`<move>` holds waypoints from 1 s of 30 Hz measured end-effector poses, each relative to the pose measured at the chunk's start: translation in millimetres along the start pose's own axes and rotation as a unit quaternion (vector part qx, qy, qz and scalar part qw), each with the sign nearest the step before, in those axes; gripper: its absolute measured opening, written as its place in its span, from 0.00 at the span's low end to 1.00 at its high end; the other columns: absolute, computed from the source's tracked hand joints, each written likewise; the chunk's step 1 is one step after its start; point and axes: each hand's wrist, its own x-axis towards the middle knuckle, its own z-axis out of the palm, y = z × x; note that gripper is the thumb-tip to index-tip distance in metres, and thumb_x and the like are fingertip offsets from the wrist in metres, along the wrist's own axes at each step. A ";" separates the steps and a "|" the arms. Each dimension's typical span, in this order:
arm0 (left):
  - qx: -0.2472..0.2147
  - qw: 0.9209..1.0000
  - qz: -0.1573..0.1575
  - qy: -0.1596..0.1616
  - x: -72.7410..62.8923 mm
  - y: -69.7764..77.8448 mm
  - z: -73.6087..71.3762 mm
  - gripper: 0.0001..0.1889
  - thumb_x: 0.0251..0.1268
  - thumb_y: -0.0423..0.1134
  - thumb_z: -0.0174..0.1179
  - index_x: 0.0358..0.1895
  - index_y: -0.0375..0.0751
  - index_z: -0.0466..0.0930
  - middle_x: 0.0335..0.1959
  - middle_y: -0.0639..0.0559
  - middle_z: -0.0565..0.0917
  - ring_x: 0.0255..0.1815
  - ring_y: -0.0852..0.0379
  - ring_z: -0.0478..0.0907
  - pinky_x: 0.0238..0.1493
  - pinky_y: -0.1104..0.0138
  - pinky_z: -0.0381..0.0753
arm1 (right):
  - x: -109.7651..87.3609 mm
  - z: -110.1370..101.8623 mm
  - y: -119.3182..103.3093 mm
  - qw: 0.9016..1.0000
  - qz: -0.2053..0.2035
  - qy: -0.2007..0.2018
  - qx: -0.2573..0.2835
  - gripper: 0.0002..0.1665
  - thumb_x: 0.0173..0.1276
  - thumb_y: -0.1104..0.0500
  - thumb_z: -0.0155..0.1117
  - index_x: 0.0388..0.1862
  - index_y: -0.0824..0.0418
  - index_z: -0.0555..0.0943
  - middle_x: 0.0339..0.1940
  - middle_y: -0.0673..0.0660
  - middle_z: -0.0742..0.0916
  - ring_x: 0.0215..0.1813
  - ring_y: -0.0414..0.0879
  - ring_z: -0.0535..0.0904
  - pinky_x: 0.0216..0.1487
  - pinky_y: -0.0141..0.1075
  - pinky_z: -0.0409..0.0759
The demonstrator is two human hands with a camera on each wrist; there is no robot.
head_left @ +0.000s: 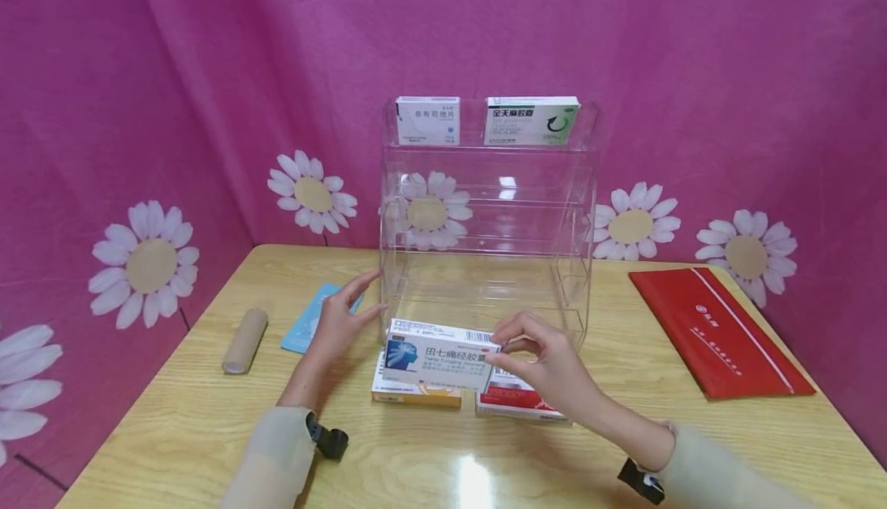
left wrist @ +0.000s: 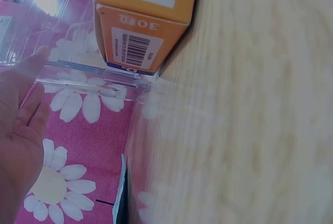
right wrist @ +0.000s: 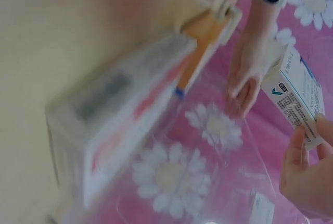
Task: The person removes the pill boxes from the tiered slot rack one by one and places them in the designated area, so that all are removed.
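My right hand (head_left: 547,355) pinches the right end of a white-and-blue medicine box (head_left: 438,356), held up in front of the clear acrylic display rack (head_left: 485,293). The same medicine box (right wrist: 295,91) shows between thumb and fingers in the right wrist view. Beside the rack's left side is my left hand (head_left: 343,320), its fingers extended and holding nothing; whether the fingertips touch the rack I cannot tell. Below the held box lie an orange-and-white medicine box (head_left: 416,393) and a red-and-white medicine box (head_left: 516,401), both partly covered in the head view.
On the rack's top tier stand a white medicine box (head_left: 428,122) and a green-and-white medicine box (head_left: 530,122). To the left are a cardboard tube (head_left: 246,341) and a light blue packet (head_left: 305,328). A red folder (head_left: 721,332) lies at the right.
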 end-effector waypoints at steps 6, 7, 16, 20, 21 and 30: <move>0.006 1.000 -0.009 -0.004 -1.0 1.2 -0.4 0.30 0.63 0.36 0.65 0.69 0.45 0.70 0.70 0.44 0.73 0.72 0.42 0.68 0.75 0.52 0.68 | -21.6 17.2 -2.0 0.999 0.030 -0.036 0.010 0.08 0.56 0.67 0.73 0.32 0.63 0.80 0.37 0.58 0.85 0.43 0.31 0.81 0.41 0.33 0.90; 0.007 1.000 -0.011 -0.005 -1.1 1.0 -0.3 0.30 0.64 0.36 0.65 0.70 0.46 0.70 0.70 0.44 0.72 0.72 0.42 0.68 0.75 0.52 0.68 | -24.8 19.8 -2.1 0.999 0.032 -0.041 0.011 0.09 0.56 0.67 0.74 0.31 0.63 0.80 0.36 0.58 0.85 0.42 0.31 0.81 0.41 0.33 0.90; 0.007 1.000 0.001 -0.003 -0.9 0.5 -0.7 0.30 0.63 0.35 0.66 0.69 0.45 0.70 0.69 0.44 0.74 0.72 0.42 0.69 0.74 0.55 0.69 | -39.7 37.9 -4.1 0.991 0.085 -0.100 0.014 0.09 0.58 0.62 0.74 0.31 0.61 0.80 0.34 0.58 0.85 0.37 0.29 0.79 0.40 0.30 0.88; 0.012 1.000 0.005 -0.003 -1.3 -0.8 -0.4 0.30 0.63 0.35 0.66 0.69 0.44 0.70 0.69 0.43 0.74 0.71 0.42 0.69 0.74 0.54 0.69 | -41.3 42.2 -2.6 0.988 0.104 -0.117 0.006 0.09 0.57 0.63 0.74 0.31 0.61 0.80 0.32 0.58 0.85 0.35 0.29 0.78 0.37 0.28 0.87; 0.014 1.000 0.006 -0.003 -1.4 -1.0 -0.4 0.30 0.63 0.35 0.66 0.69 0.44 0.70 0.69 0.43 0.74 0.71 0.42 0.69 0.74 0.53 0.69 | -41.6 43.2 -2.0 0.987 0.110 -0.120 0.003 0.09 0.57 0.63 0.74 0.31 0.61 0.80 0.31 0.57 0.85 0.34 0.28 0.78 0.37 0.27 0.87; 0.015 1.000 -0.002 -0.004 -0.9 0.7 -1.6 0.30 0.63 0.36 0.66 0.69 0.45 0.71 0.70 0.44 0.73 0.72 0.42 0.69 0.74 0.53 0.69 | -41.8 49.5 4.1 0.980 0.141 -0.132 -0.039 0.10 0.57 0.62 0.74 0.29 0.59 0.79 0.29 0.52 0.85 0.32 0.28 0.76 0.34 0.25 0.83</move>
